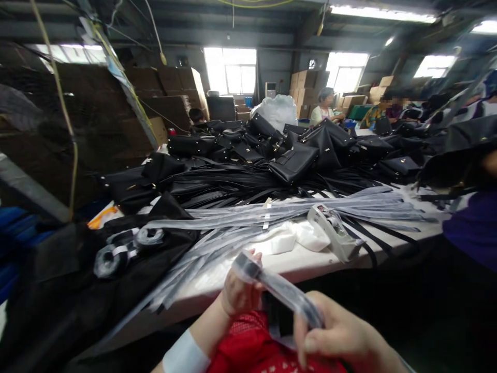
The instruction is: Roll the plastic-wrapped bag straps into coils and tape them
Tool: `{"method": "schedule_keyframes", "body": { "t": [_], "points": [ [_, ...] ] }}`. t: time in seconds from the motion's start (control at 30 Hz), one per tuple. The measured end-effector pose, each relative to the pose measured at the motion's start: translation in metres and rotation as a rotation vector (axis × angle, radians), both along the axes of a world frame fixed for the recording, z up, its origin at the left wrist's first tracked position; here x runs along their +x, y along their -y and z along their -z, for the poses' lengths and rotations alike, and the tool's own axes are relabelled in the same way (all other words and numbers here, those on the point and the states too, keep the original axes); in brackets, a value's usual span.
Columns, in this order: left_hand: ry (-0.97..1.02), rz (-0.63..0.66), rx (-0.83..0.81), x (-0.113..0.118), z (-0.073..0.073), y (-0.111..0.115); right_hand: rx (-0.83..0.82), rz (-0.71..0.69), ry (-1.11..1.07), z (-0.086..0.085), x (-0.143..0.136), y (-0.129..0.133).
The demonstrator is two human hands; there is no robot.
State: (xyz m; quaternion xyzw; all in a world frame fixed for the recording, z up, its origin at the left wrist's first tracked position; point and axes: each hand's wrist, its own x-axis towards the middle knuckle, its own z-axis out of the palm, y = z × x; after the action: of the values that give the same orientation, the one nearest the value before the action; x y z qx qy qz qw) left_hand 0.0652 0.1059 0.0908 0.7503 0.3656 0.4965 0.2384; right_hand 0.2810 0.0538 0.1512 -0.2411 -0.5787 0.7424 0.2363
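Observation:
A dark strap in clear plastic wrap point(285, 291) stretches between my two hands above my red clothing. My left hand point(239, 290) is closed round its upper end, near the table edge. Lower and to the right, my right hand point(336, 331) pinches the other end between thumb and fingers. Just beyond them on the table lie many long plastic-wrapped straps point(229, 220). A grey tape dispenser point(334, 233) stands on the table's right part, beside white crumpled wrapping point(279, 239). Coiled wrapped straps point(111, 259) rest on black material at the left.
Black bags point(295, 161) and loose black straps are heaped across the back of the table point(310, 267). A person in purple point(471, 228) is close on the right. Another person point(325, 109) sits beyond the heap. A slanting metal post stands at the left.

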Motion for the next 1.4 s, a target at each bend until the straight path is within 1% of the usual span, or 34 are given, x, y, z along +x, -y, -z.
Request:
{"method": "schedule_keyframes", "body": {
  "t": [0.03,0.07,0.13,0.17,0.2,0.23,0.27,0.3,0.33,0.37,0.4,0.43,0.5,0.53,0.57,0.6,0.63,0.67,0.7,0.77,0.83,0.87,0.93,0.97,1.0,1.03,1.07,1.13,1.2,1.27,1.3,1.33,1.37,1.4],
  "points": [
    [-0.09,0.031,-0.02,-0.001,0.005,-0.003,0.014,0.084,0.001,-0.006,0.012,-0.007],
    [-0.167,0.032,-0.044,0.001,0.008,-0.004,0.057,0.191,0.063,-0.011,0.023,-0.016],
    [-0.309,0.044,-0.179,0.009,0.008,0.001,0.269,0.499,0.327,-0.017,0.04,-0.037],
    [-0.319,0.07,-0.304,0.014,0.005,0.005,0.42,0.648,0.482,-0.018,0.045,-0.045],
    [-0.271,0.124,-0.461,0.02,0.001,0.01,0.572,0.753,0.604,-0.018,0.047,-0.051],
    [-0.179,0.208,-0.628,0.025,-0.004,0.015,0.695,0.783,0.674,-0.017,0.046,-0.053],
    [-0.061,0.318,-0.782,0.029,-0.011,0.02,0.773,0.726,0.685,-0.016,0.042,-0.053],
    [0.068,0.43,-0.901,0.033,-0.019,0.025,0.797,0.603,0.651,-0.013,0.035,-0.049],
    [0.189,0.518,-0.963,0.036,-0.027,0.03,0.772,0.452,0.594,-0.009,0.025,-0.044],
    [0.284,0.571,-0.958,0.037,-0.034,0.036,0.711,0.332,0.534,-0.004,0.014,-0.038],
    [0.354,0.572,-0.889,0.038,-0.041,0.04,0.633,0.256,0.484,0.001,0.001,-0.032],
    [0.409,0.515,-0.776,0.038,-0.046,0.044,0.547,0.217,0.444,0.007,-0.012,-0.025],
    [0.441,0.299,-0.495,0.034,-0.051,0.047,0.357,0.149,0.39,0.018,-0.032,-0.014],
    [0.408,0.186,-0.34,0.03,-0.051,0.046,0.259,0.082,0.367,0.022,-0.039,-0.009],
    [0.336,0.107,-0.185,0.026,-0.048,0.042,0.163,-0.013,0.337,0.025,-0.041,-0.005],
    [0.224,0.071,-0.037,0.021,-0.045,0.036,0.081,-0.109,0.296,0.026,-0.041,-0.002],
    [0.087,0.071,0.096,0.015,-0.04,0.029,0.016,-0.176,0.245,0.026,-0.037,0.0],
    [-0.051,0.09,0.202,0.009,-0.034,0.021,-0.024,-0.198,0.187,0.024,-0.03,-0.001],
    [-0.169,0.107,0.275,0.005,-0.029,0.014,-0.038,-0.174,0.132,0.02,-0.021,-0.003],
    [-0.311,0.115,0.327,-0.001,-0.019,0.003,0.001,-0.08,0.105,0.011,-0.003,-0.012],
    [-0.337,0.088,0.267,0.001,-0.015,0.0,0.114,0.02,0.236,0.0,0.011,-0.025],
    [-0.322,0.093,0.175,0.003,-0.015,0.002,0.21,0.091,0.34,-0.005,0.016,-0.031],
    [-0.226,0.172,-0.159,0.01,-0.022,0.008,0.471,0.338,0.543,-0.012,0.021,-0.04],
    [-0.146,0.238,-0.372,0.013,-0.029,0.012,0.607,0.473,0.605,-0.014,0.022,-0.042],
    [-0.049,0.312,-0.579,0.015,-0.036,0.015,0.716,0.559,0.63,-0.015,0.022,-0.042],
    [0.053,0.39,-0.76,0.016,-0.044,0.018,0.783,0.574,0.621,-0.014,0.021,-0.041],
    [0.152,0.455,-0.9,0.018,-0.051,0.021,0.803,0.529,0.585,-0.012,0.019,-0.039],
    [0.313,0.563,-1.059,0.02,-0.065,0.025,0.725,0.376,0.497,-0.003,0.011,-0.034],
    [0.452,0.663,-1.115,0.022,-0.076,0.028,0.595,0.335,0.462,0.011,-0.002,-0.031],
    [0.605,0.701,-1.099,0.025,-0.083,0.031,0.497,0.37,0.467,0.027,-0.019,-0.03],
    [0.677,0.675,-1.054,0.026,-0.085,0.031,0.465,0.378,0.467,0.034,-0.027,-0.03],
    [0.741,0.608,-0.972,0.025,-0.087,0.03,0.439,0.361,0.458,0.04,-0.034,-0.029],
    [0.778,0.505,-0.843,0.023,-0.087,0.028,0.409,0.317,0.441,0.044,-0.04,-0.027],
    [0.779,0.37,-0.67,0.018,-0.085,0.025,0.367,0.248,0.416,0.045,-0.043,-0.024]
  ]
}}
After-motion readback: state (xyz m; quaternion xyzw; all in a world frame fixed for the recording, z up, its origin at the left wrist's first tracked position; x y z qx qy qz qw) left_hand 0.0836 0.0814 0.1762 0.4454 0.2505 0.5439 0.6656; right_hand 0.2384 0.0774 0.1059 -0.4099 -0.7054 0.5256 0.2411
